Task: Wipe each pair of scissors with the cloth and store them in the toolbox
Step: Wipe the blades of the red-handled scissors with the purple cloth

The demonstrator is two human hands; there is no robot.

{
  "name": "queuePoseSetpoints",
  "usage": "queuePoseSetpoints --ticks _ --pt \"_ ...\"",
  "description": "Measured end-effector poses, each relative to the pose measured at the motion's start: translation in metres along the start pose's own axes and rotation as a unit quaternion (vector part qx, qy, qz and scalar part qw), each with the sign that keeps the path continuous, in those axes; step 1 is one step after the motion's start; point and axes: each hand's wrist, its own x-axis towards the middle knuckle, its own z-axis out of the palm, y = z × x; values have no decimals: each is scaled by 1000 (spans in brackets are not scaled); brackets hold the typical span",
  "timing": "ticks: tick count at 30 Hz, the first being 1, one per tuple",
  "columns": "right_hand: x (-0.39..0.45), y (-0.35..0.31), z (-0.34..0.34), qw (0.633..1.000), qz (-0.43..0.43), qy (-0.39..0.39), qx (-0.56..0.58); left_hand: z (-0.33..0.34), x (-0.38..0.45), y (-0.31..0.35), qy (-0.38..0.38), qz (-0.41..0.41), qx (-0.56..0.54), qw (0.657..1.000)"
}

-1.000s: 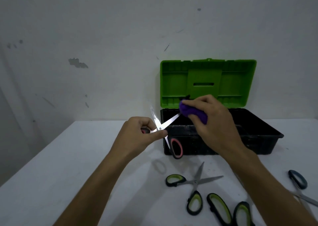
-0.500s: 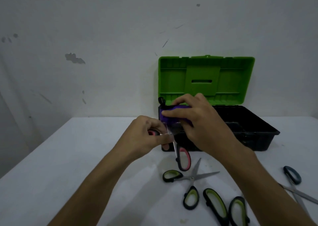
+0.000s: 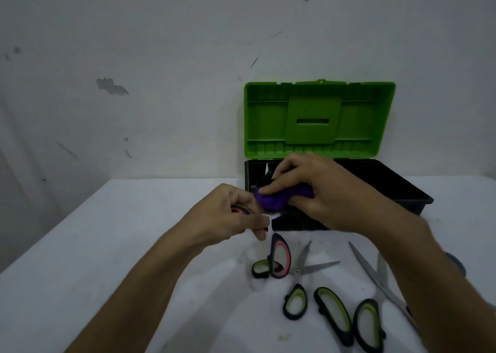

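From the head camera, the left hand (image 3: pixel 236 218) has its grip closed on the pink-and-black handled scissors (image 3: pixel 279 256), pinching them near the pivot. One handle loop hangs down, free, and its lower end lies over a loop of a pair resting on the white surface (image 3: pixel 107 245); the other loop is mostly hidden inside the hand. I think it holds them at the pivot so that the blades stay open and steady for wiping.

The right hand (image 3: pixel 316 189) has its grip closed around the bunched purple cloth (image 3: pixel 271 198) and presses it onto a blade just beside the left fingers. Most of this blade is hidden under the cloth. A thin bright tip shows above the hand; whether it is the second blade, I cannot tell for sure.

The work happens just in front of the black toolbox with an open green lid (image 3: pixel 319 119), probably so the clean pair can go inside with a short move. If anything is already inside, it is too dark to see.

On the surface near the person wait the green-and-black handled scissors (image 3: pixel 295 299), lying open, a second green-handled pair (image 3: pixel 346 315), and a blue-handled piece (image 3: pixel 456 262) half hidden by the right arm. These seem not yet wiped, so the task looks far from finished.
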Motion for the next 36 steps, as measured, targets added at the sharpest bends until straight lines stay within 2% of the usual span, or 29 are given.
queuePoseSetpoints --ticks 4,8,11,14,17,23,26,30,33,36 --pt "1 11 0 990 61 110 -70 6 1 -2 -25 23 44 998" --pt "-3 19 -7 966 69 236 -77 5 5 -6 7 14 67 998" --pt "-4 14 -15 954 42 297 17 -4 6 -11 97 10 79 992" --pt "-7 10 -21 941 25 329 72 -15 9 -15 216 19 137 966" --pt "-8 6 -24 943 14 318 99 -20 9 -17 293 33 156 943" --pt "-3 -4 -11 964 -11 248 100 -7 14 -27 369 92 204 902" --pt "3 -7 8 976 -7 212 57 -3 15 -29 405 155 284 855" --pt "10 -14 34 990 4 138 -16 -4 13 -29 419 222 357 805" --pt "10 -12 36 993 16 114 -36 -5 13 -32 419 226 379 794" --pt "4 1 20 995 64 48 -53 -8 13 -34 430 225 391 782"
